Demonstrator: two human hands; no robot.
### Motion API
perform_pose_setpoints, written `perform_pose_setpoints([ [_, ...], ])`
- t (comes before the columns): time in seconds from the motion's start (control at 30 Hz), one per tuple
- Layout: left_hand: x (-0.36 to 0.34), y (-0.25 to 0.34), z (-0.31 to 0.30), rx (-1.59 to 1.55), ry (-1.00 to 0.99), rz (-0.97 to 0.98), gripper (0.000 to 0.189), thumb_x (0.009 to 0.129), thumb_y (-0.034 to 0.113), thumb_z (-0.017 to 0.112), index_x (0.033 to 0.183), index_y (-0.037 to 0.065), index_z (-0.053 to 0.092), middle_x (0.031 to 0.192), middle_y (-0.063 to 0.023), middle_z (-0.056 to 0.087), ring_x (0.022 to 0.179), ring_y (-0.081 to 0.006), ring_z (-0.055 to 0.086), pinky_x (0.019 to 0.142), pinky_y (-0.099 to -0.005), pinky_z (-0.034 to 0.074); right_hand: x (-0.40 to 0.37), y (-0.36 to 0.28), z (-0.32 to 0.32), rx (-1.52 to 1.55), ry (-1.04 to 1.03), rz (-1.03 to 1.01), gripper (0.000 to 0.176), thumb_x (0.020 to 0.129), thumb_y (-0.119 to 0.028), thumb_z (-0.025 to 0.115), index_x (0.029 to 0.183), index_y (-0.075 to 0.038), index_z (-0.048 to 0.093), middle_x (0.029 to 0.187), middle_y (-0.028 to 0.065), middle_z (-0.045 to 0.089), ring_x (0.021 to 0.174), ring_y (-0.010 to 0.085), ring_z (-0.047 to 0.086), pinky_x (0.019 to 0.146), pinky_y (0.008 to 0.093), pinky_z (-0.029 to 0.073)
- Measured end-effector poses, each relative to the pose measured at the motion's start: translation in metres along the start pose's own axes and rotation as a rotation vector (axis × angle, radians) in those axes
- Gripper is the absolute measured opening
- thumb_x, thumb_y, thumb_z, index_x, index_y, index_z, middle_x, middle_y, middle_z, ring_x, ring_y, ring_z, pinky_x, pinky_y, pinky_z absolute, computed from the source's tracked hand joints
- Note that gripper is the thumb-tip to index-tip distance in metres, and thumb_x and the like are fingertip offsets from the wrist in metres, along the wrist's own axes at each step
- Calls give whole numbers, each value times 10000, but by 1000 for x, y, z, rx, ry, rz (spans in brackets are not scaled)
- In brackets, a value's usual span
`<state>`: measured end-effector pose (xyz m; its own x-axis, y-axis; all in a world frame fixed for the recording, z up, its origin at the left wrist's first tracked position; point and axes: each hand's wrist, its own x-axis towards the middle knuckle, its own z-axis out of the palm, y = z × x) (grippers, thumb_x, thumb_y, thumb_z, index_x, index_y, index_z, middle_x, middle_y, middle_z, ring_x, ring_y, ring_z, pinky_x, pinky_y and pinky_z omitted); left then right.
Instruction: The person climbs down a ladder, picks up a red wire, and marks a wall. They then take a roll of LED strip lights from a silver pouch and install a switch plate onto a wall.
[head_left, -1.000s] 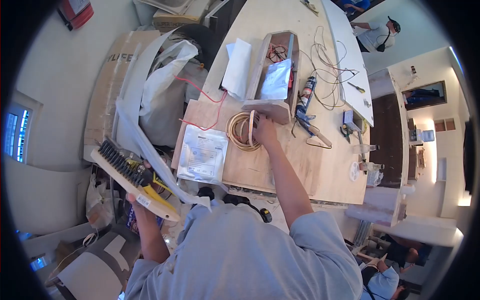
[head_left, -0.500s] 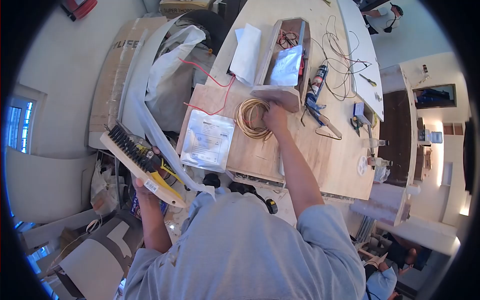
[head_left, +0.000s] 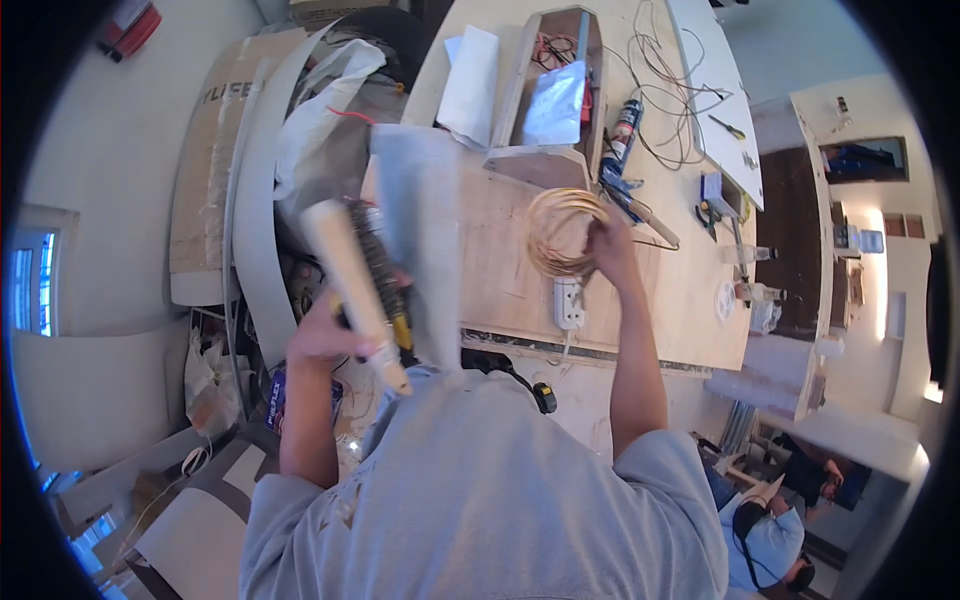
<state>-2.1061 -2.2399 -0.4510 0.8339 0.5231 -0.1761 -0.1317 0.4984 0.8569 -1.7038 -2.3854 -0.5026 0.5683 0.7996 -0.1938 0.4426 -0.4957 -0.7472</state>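
Observation:
My left hand [head_left: 325, 330] is closed around a wooden wire brush [head_left: 350, 270] with dark bristles, smeared by motion. Something yellow and black shows beside the brush in the same grip. Against it hangs a silver pouch [head_left: 425, 250], also blurred and standing up off the wooden worktable [head_left: 500, 240]. My right hand [head_left: 612, 245] has its fingers closed on the right side of a coil of yellowish wire [head_left: 560, 235]. Just below the coil lies a white power strip [head_left: 569, 303].
A wooden tool caddy [head_left: 540, 165] holds red wires and a silver packet. Right of it are a caulking gun with a tube [head_left: 622, 135], loose dark wire and a screwdriver [head_left: 727, 127]. White sheets [head_left: 468, 85] lie left. Another person [head_left: 765, 530] is at lower right.
My left hand has swung the brush rightward and upright, and the silver pouch has come up off the table. The wire coil has moved right with my right hand, baring the power strip.

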Motion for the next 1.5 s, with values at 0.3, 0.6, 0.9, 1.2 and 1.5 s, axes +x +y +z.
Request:
perform_pose_setpoints([
  [0.3,138,-125,83,438,167,-477,525,636,250,834,1043,-19,640,895,-97,659,793,-202,625,742,-330,507,-107,3,-80,580,235,55,120,976,-84,451,1028,-33,546,780,18,560,636,96,544,594,228,487],
  [0.6,154,-180,134,1189,631,-131,780,644,389,820,1216,-50,520,1166,-275,557,1144,-340,521,962,-442,418,-97,57,-32,776,42,129,111,976,-150,510,999,-42,528,750,22,527,609,112,542,558,270,490],
  [0.9,100,-138,73,1677,760,-256,650,797,402,684,1271,6,482,1264,-187,460,1159,-349,458,960,-433,418,-72,31,-17,805,-181,-39,140,985,-124,465,1059,-29,536,733,12,559,613,80,536,539,238,463],
  [1.2,67,-150,47,1827,382,-177,278,753,128,610,1004,10,598,1101,-128,563,1058,-306,552,851,-405,489,-82,49,-14,985,-264,36,298,946,-99,526,1223,6,503,1135,99,615,990,176,625,843,307,518],
  [1.5,102,-131,75,1754,817,-198,410,795,306,667,1065,6,592,1060,-171,564,984,-352,559,873,-419,483,-90,63,-5,981,-327,50,293,948,-90,523,1222,12,506,1110,99,625,979,159,624,827,303,524],
])
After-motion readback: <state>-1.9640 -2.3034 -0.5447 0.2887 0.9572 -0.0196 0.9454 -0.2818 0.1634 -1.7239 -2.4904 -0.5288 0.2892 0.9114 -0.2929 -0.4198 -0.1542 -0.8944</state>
